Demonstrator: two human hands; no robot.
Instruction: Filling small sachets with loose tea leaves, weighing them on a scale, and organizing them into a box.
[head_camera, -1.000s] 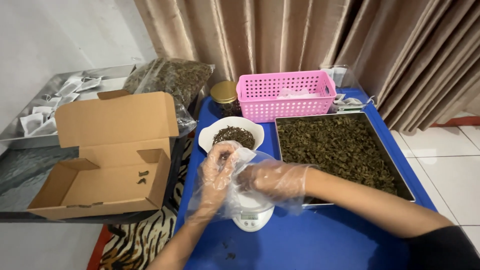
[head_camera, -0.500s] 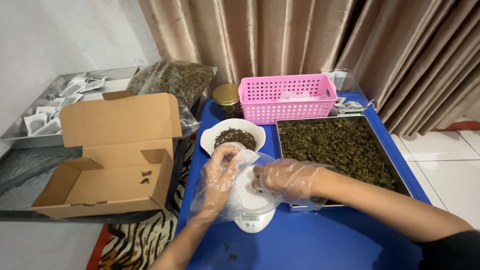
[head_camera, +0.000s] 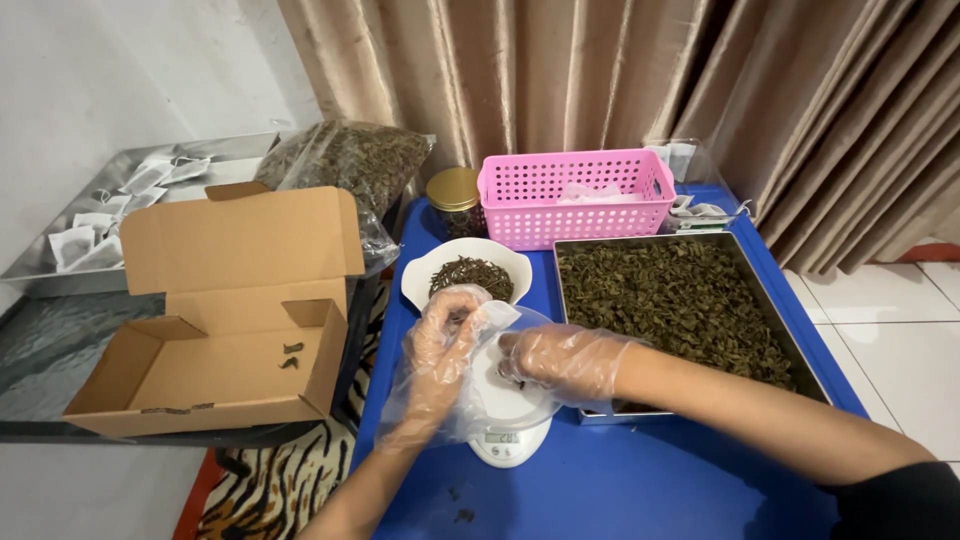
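Observation:
Both my hands wear loose clear plastic gloves and meet over a small white kitchen scale (head_camera: 507, 437) on the blue table (head_camera: 640, 490). My left hand (head_camera: 440, 345) pinches a small white pouch (head_camera: 497, 318) by its edge above the scale pan. My right hand (head_camera: 562, 362) has its fingertips bunched at the pan, on a few dark dried leaves. Just behind the hands stands a white bowl (head_camera: 469, 277) of dark dried leaves.
A metal tray (head_camera: 690, 305) of dried leaves lies on the right. At the back stand a pink basket (head_camera: 575, 198) and a gold-lidded jar (head_camera: 455, 200). An open cardboard box (head_camera: 215, 320) sits left, a bag of leaves (head_camera: 345, 165) and a tray of white pouches (head_camera: 105, 215) behind it.
My right hand has moved left from the metal tray's edge to the scale pan. My left hand has stayed over the scale with the pouch.

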